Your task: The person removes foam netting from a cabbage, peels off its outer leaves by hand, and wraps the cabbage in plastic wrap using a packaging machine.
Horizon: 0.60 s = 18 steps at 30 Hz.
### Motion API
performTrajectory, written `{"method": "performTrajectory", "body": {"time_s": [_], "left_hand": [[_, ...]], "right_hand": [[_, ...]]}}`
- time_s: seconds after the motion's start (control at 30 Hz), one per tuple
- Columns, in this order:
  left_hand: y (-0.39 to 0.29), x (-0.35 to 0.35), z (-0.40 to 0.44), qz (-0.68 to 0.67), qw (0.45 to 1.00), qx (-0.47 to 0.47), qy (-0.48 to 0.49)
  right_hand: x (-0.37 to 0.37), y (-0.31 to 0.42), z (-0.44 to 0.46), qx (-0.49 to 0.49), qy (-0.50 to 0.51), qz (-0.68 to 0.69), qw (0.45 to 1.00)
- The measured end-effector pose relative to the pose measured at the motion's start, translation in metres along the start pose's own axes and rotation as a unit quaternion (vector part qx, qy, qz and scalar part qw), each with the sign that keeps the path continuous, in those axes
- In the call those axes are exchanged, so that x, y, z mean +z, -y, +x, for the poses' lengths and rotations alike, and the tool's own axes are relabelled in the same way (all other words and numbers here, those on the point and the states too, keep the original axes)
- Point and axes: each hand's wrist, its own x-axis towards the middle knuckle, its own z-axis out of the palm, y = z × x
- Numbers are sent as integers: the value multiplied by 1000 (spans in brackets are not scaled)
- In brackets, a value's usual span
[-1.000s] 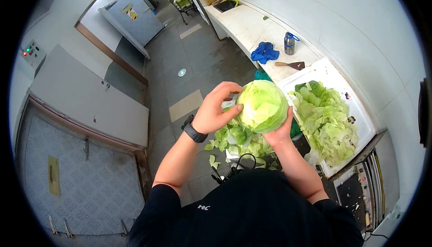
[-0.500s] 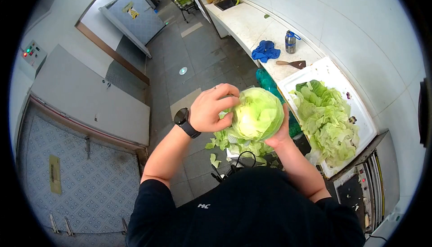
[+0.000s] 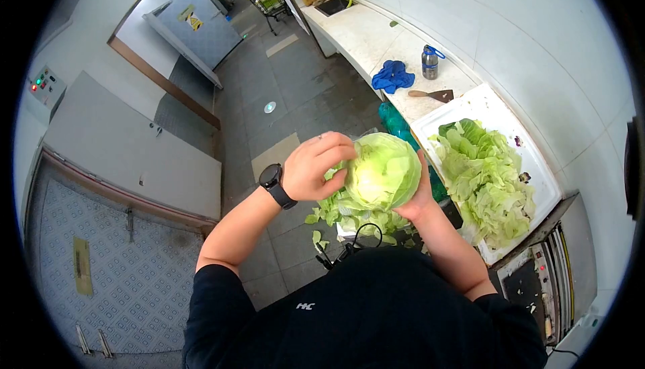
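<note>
A round pale-green head of cabbage (image 3: 383,173) is held up in front of my chest. My right hand (image 3: 418,198) cups it from the right and below, with the palm partly hidden behind it. At its left side, my left hand (image 3: 317,169), below a black wristwatch, has its fingers curled against the outer leaves. Whether a single leaf is pinched there, I cannot tell. Below the cabbage, loose torn leaves (image 3: 366,220) lie in a heap, partly hidden by my hands.
On my right, a white tray (image 3: 552,193) holds a pile of cabbage leaves (image 3: 487,184). Along the counter (image 3: 363,40) are a scraper (image 3: 433,95), a blue cloth (image 3: 393,77) and a metal bottle (image 3: 430,63). A weighing machine (image 3: 551,275) stands near the tray.
The view has shifted slightly. My left fingers stay at the cabbage's left edge with only a small movement, and my right hand still supports it.
</note>
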Motion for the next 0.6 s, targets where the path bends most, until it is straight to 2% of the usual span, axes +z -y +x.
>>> {"method": "performTrajectory", "body": {"time_s": [0.07, 0.13, 0.2, 0.23, 0.37, 0.43, 0.6], "left_hand": [[-14, 0, 15, -19, 997, -19, -79], [-18, 4, 23, -5, 996, -35, -79], [-12, 4, 24, 23, 1000, -15, 8], [-4, 7, 22, 19, 1000, -6, 16], [3, 1, 24, 26, 999, -10, 23], [-1, -4, 29, -70, 997, -16, -6], [7, 5, 23, -22, 999, 11, 40]], "right_hand": [[-3, 3, 2, -7, -15, -5, 1000], [-5, 7, 2, -2, -53, -59, 997], [-7, 5, 2, -1, -42, -60, 997], [-7, 5, 2, 1, -63, -76, 995], [-3, 2, 0, 6, -88, -96, 991], [-4, 1, -1, 7, -87, -93, 992], [-7, 3, -2, 7, -85, -81, 993]]}}
